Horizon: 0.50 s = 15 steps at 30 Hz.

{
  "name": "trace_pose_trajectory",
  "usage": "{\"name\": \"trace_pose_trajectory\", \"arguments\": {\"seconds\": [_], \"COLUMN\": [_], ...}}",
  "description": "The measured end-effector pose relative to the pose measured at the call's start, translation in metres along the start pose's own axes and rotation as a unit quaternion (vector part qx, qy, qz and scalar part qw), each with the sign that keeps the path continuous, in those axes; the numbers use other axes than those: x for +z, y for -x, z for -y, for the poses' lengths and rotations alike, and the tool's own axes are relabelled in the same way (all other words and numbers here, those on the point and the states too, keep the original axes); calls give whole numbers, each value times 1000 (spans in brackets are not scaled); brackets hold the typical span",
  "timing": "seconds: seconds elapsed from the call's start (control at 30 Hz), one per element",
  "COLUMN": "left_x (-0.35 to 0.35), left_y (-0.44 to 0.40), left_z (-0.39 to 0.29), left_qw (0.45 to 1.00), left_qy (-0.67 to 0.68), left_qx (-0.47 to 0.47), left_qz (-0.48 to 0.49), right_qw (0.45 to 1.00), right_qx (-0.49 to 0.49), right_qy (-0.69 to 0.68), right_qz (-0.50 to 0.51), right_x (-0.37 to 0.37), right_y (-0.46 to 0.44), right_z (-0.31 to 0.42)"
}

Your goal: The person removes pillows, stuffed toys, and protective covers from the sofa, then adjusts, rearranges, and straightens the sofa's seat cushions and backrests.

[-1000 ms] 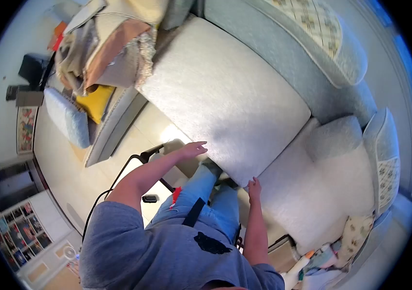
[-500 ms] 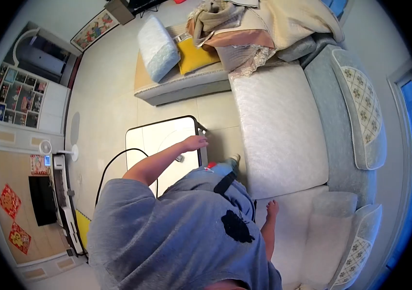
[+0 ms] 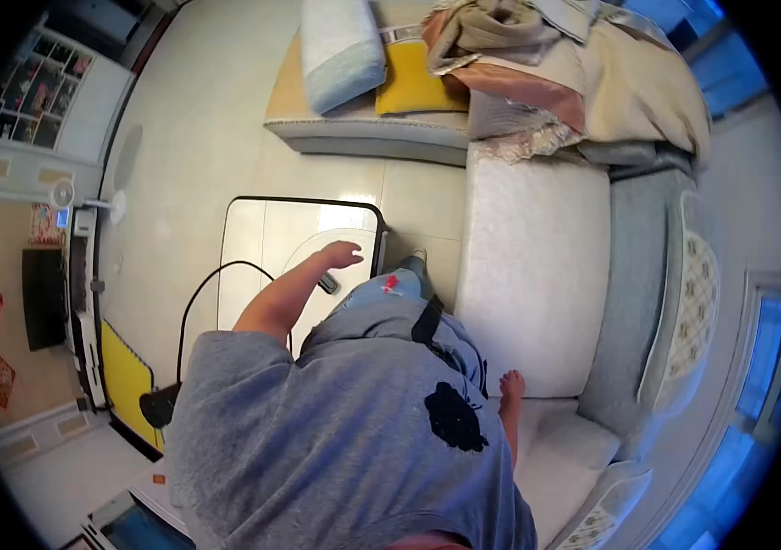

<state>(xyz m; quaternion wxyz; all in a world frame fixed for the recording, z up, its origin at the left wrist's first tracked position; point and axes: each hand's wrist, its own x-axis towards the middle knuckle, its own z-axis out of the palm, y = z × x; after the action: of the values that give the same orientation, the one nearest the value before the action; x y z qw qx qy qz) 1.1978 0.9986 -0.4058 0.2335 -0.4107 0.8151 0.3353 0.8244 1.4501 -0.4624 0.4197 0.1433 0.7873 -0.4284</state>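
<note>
My left hand (image 3: 343, 254) reaches forward above a pale table (image 3: 253, 229) with a dark rim, its fingers loosely stretched and nothing in them. A small dark object (image 3: 327, 284) shows just beneath that forearm; its kind I cannot make out. My right hand (image 3: 512, 383) hangs low at my right side, next to the white sofa seat (image 3: 537, 284). Its fingers look slightly bent and apart, with nothing visible in them. A thin black curved cable or arm (image 3: 190, 302) arcs over the table's left side to a black piece (image 3: 159, 405).
Ahead, a sofa section (image 3: 372, 133) holds a pale blue-white cushion (image 3: 343, 55), a yellow cushion (image 3: 418, 82) and heaped beige blankets (image 3: 519, 73). The grey sofa back (image 3: 638, 275) runs along the right. Left are a TV (image 3: 44, 298), a white fan (image 3: 62, 192) and a yellow board (image 3: 129, 380).
The whole view has shifted and turned with my head. My left hand has drawn back a little from the table's right edge. My right hand still hangs beside the sofa.
</note>
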Motion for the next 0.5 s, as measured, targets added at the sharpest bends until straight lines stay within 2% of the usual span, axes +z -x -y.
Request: {"name": "trace_pose_trajectory", "arguments": {"seconds": [0.07, 0.17, 0.2, 0.23, 0.33, 0.43, 0.5], "left_x": [-10, -45, -63, -71, -103, -102, -92], "left_y": [-19, -40, -44, -51, -61, -82, -95], "left_z": [14, 19, 13, 16, 21, 39, 52], "left_qw": [1000, 998, 996, 996, 988, 968, 932], "left_qy": [-10, 21, 67, 70, 135, 211, 321], "left_qx": [5, -1, -49, -49, -28, -53, -68], "left_qz": [-23, -56, -29, -32, -67, -125, -154], "right_qw": [999, 987, 982, 976, 942, 901, 856], "right_qx": [5, -103, -121, -139, -215, -280, -325], "right_qy": [39, 108, 127, 144, 213, 243, 302], "right_qz": [-1, 57, 72, 87, 143, 223, 265], "right_x": [30, 89, 117, 143, 234, 326, 386], "right_y": [-17, -60, -71, -78, -82, -71, -65], "right_z": [45, 116, 144, 173, 256, 324, 359]}}
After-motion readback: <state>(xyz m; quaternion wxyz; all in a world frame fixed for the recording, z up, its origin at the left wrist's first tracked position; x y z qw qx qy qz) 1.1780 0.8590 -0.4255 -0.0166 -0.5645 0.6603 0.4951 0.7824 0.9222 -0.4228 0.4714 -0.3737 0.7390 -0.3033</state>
